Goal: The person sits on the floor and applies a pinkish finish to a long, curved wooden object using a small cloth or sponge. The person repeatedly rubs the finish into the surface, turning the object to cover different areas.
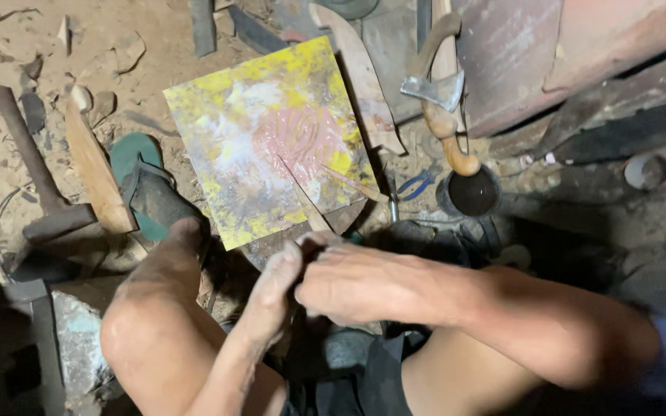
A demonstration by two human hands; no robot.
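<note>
Item: thin pointed metal blade (302, 196), centre frame, over the yellow paint-stained square board (264, 139). Your left hand (271, 296) and right hand (348, 281) both clasp its base. Likely stiff, light, sharp; hold the blunt end.

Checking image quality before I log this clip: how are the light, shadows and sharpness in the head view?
Head view: the yellow paint-smeared board and the hatchet are evenly lit and fairly sharp; the left hand and right hand, together on a thin pointed blade, look slightly soft; the right and lower edges fall into deep shadow that hides detail; no glare.
</note>
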